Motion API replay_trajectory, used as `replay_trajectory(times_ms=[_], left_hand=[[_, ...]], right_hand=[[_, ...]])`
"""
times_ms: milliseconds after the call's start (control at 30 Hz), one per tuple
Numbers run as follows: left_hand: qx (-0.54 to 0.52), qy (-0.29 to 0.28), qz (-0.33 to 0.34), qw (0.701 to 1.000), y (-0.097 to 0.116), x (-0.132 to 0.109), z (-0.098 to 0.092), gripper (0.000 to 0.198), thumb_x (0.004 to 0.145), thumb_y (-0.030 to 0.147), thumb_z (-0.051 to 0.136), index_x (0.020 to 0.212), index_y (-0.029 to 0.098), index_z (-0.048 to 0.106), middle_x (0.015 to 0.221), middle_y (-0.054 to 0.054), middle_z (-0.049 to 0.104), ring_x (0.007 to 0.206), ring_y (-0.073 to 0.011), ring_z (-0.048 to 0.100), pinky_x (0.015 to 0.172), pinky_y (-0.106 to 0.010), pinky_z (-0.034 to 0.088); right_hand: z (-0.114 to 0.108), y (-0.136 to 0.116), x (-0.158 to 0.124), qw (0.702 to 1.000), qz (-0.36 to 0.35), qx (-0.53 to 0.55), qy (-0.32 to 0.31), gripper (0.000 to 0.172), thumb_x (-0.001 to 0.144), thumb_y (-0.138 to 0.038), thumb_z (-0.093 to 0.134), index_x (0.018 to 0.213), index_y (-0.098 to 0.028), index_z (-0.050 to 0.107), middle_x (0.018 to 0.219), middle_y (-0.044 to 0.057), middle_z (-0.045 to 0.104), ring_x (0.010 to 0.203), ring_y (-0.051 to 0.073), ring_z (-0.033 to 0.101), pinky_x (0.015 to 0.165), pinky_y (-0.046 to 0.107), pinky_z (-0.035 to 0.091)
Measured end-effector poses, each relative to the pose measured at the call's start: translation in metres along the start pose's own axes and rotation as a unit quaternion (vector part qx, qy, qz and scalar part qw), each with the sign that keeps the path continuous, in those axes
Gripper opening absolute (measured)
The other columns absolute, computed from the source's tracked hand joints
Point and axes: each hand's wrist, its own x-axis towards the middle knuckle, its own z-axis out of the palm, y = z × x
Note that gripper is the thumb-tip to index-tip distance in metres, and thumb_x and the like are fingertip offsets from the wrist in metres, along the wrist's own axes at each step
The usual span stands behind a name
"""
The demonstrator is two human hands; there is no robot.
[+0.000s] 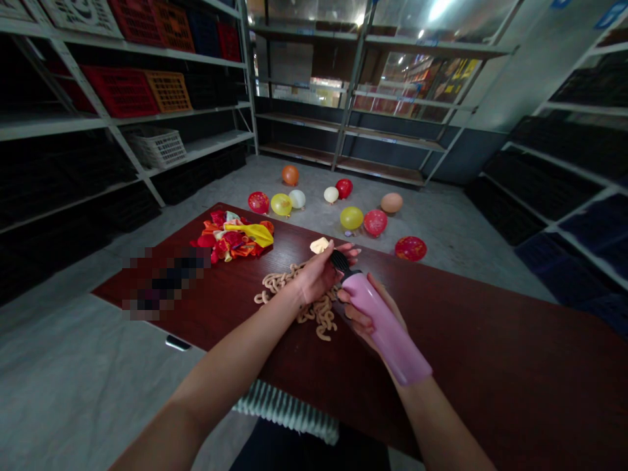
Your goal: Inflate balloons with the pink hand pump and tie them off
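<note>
My right hand (366,314) is wrapped round a pink balloon pump (387,330), which slants up and left over the dark red table. The pump's black ribbed end (340,261) points into my left hand (318,271). A small, limp cream balloon (320,245) shows just beyond my left hand, at the pump's tip. My left fingers close about the balloon's neck, which they hide. Below my hands lies a heap of tan, curled, worm-like pieces (321,314). Further left, limp balloons (233,239) in red, orange and yellow are piled on the table.
Several inflated balloons, among them a yellow one (352,218) and an orange one (290,174), rest on the floor beyond the table (466,340). Shelves with crates (122,91) stand left. A metal rack (350,98) is behind. A pixelated patch covers the table's left side.
</note>
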Motion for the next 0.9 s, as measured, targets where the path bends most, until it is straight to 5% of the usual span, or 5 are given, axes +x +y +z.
replay_trajectory(times_ms=[233, 367, 500, 667, 900], left_hand=[[-0.004, -0.069, -0.023, 0.997, 0.018, -0.010, 0.013, 0.046, 0.100, 0.048, 0.049, 0.121, 0.012, 0.069, 0.123, -0.016, 0.068, 0.107, -0.0227, 0.066, 0.067, -0.023, 0.051], [-0.034, -0.065, -0.037, 0.997, 0.023, -0.012, 0.016, 0.047, 0.098, 0.050, 0.051, 0.120, 0.012, 0.067, 0.095, -0.011, 0.069, 0.085, -0.0195, 0.068, 0.049, -0.019, 0.041], [-0.026, -0.050, -0.019, 0.998, 0.021, -0.013, 0.017, 0.037, 0.093, 0.046, 0.063, 0.112, 0.015, 0.066, 0.071, -0.001, 0.054, 0.068, -0.0159, 0.064, 0.044, -0.019, 0.037], [-0.057, 0.023, 0.062, 0.996, 0.017, -0.011, 0.020, 0.033, 0.094, 0.046, 0.060, 0.083, 0.015, 0.058, 0.065, 0.002, 0.048, 0.054, -0.0116, 0.052, 0.055, -0.026, 0.049], [-0.098, 0.111, 0.129, 0.981, 0.018, -0.009, 0.023, 0.038, 0.096, 0.043, 0.059, 0.072, 0.018, 0.044, 0.056, 0.006, 0.036, 0.046, -0.0086, 0.040, 0.047, -0.021, 0.040]], right_hand=[[-0.005, -0.005, 0.000, 0.993, 0.027, -0.093, -0.073, 0.059, 0.093, -0.070, 0.039, 0.095, -0.016, 0.062, 0.062, -0.002, 0.054, 0.037, 0.005, 0.035, 0.033, 0.016, 0.035], [0.001, 0.002, -0.003, 0.988, 0.039, -0.148, -0.017, 0.063, 0.096, -0.068, 0.032, 0.101, -0.015, 0.064, 0.056, 0.000, 0.056, 0.043, 0.009, 0.046, 0.041, 0.018, 0.042], [0.010, 0.007, -0.007, 0.984, 0.032, -0.171, 0.049, 0.055, 0.096, -0.065, 0.040, 0.099, -0.016, 0.066, 0.061, 0.002, 0.060, 0.049, 0.010, 0.050, 0.046, 0.018, 0.044], [0.020, 0.009, -0.004, 0.975, 0.054, -0.198, 0.082, 0.058, 0.093, -0.067, 0.044, 0.096, -0.015, 0.068, 0.059, 0.002, 0.060, 0.049, 0.010, 0.050, 0.047, 0.019, 0.043], [0.029, 0.013, -0.003, 0.954, 0.072, -0.241, 0.161, 0.054, 0.090, -0.066, 0.053, 0.099, -0.015, 0.067, 0.068, 0.004, 0.065, 0.054, 0.011, 0.057, 0.049, 0.021, 0.047]])
